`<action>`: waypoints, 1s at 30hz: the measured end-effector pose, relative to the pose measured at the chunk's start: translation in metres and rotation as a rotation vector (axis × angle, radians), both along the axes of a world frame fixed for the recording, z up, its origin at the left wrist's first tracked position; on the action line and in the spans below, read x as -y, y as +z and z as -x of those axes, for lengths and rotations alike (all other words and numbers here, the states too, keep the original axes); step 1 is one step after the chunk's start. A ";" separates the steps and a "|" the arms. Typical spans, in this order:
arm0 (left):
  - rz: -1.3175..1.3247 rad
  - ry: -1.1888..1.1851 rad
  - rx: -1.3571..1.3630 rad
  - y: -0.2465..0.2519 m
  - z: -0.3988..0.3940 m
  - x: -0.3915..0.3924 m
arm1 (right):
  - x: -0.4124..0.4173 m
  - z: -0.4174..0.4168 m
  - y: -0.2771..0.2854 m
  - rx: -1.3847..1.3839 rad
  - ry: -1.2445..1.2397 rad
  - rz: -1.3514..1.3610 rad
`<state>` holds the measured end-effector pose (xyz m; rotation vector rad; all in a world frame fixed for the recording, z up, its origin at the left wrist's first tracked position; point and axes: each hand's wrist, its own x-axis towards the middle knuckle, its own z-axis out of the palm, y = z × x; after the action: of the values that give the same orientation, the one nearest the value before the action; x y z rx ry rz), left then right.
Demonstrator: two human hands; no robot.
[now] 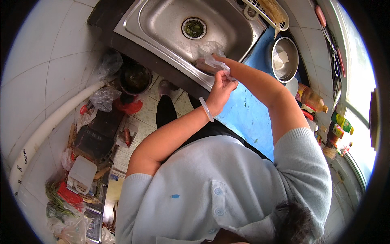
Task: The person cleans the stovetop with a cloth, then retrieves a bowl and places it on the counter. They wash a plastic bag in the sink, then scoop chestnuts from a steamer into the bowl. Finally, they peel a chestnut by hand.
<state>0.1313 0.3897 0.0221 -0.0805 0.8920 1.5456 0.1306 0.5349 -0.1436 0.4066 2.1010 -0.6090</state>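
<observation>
My left hand (220,91), with a pale bangle on its wrist, pinches the gathered edge of a clear plastic bag (210,50) over the sink's front rim. My right hand (220,58) reaches to the bag just beyond it. Its fingers are mostly hidden by the plastic and the wrist, so its grip cannot be made out. Something pinkish-brown (206,66) shows through the bag near the rim. Under and behind the bag is the stainless steel sink (164,23), its drain strainer (194,28) holding green scraps.
Right of the sink, a metal bowl (285,59) stands on the blue countertop (246,113), near an amber-filled plastic bottle (310,98). A white basket (285,24) is at the upper right. Down left are a dark bucket (135,77), a white pipe (54,122) and a cluttered shelf.
</observation>
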 end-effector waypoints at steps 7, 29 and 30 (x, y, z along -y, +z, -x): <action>-0.034 0.009 -0.006 0.007 0.005 0.006 | -0.002 0.006 0.006 0.143 0.046 0.218; -0.148 0.048 -0.273 0.019 0.021 0.002 | -0.017 0.048 0.066 -0.541 -1.323 1.081; -0.137 0.058 -0.274 0.025 0.021 0.006 | -0.012 0.053 0.076 -0.577 -1.345 1.128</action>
<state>0.1100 0.3840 0.0476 0.2109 1.0015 1.6934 0.0779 0.5468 -0.0673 0.9908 1.2804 -2.7093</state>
